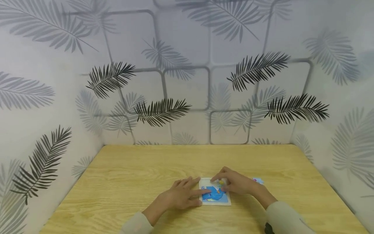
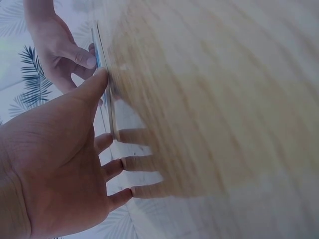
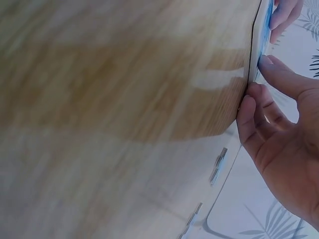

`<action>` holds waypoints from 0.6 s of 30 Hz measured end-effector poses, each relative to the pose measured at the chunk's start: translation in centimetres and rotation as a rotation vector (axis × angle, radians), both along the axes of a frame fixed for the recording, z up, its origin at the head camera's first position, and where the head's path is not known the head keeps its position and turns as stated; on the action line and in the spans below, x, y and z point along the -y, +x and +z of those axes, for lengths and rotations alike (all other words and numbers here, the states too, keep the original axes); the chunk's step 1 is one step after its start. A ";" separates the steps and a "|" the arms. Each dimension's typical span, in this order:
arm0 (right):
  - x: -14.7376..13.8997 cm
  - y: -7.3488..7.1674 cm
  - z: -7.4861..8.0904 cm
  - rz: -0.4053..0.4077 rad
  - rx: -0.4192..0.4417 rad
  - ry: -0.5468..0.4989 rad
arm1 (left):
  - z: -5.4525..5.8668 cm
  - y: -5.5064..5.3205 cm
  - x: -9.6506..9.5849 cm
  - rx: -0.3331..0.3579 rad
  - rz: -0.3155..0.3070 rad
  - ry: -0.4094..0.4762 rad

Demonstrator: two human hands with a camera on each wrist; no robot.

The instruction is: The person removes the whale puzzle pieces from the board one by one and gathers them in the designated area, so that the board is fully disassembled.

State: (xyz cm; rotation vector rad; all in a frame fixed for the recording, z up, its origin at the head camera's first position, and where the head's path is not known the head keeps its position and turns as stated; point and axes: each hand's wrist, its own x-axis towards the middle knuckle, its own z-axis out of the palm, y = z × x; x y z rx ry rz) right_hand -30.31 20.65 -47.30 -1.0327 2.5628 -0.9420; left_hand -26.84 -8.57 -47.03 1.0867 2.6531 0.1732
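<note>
A small square jigsaw puzzle board (image 1: 229, 203) with a white frame and a blue sea-animal picture lies flat on the table. My left hand (image 1: 183, 194) rests at its left side with fairly straight fingers; the index finger lies across the picture, the thumb near the lower left corner. Across the upper right part, my right hand (image 1: 238, 182) grips the board with bent fingers. In the right wrist view the thumb of the right hand (image 3: 286, 129) presses on the picture face, while the other fingertips curl at the board's edge. Whether a separate piece sits beneath them is hidden.
A loose colourful puzzle piece (image 1: 258, 180) lies on the wooden table (image 1: 131, 169) behind the right wrist. Seen edge-on in the right wrist view are two flat pieces (image 3: 218, 167). Walls with a leaf pattern (image 1: 187, 81) enclose the table's back and sides.
</note>
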 end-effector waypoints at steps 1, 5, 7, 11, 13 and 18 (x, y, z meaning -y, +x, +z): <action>0.0 0.0 0.1 0.004 0.003 -0.001 | -0.1 0.0 0.1 -0.001 -0.001 0.003; 0.2 0.1 0.3 -0.013 0.011 -0.004 | -0.4 -0.2 0.2 -0.008 -0.012 0.016; 0.3 0.1 0.2 -0.028 0.009 -0.008 | -0.3 -0.1 0.2 -0.006 -0.008 0.014; 0.6 0.1 0.0 -0.030 -0.010 -0.010 | 0.2 0.2 0.1 0.002 0.007 -0.006; 0.7 0.0 0.0 -0.023 -0.028 -0.007 | 0.4 0.4 0.1 -0.007 0.014 -0.012; 1.0 -0.1 0.1 -0.024 -0.080 0.011 | 0.7 0.5 0.0 -0.021 0.016 -0.016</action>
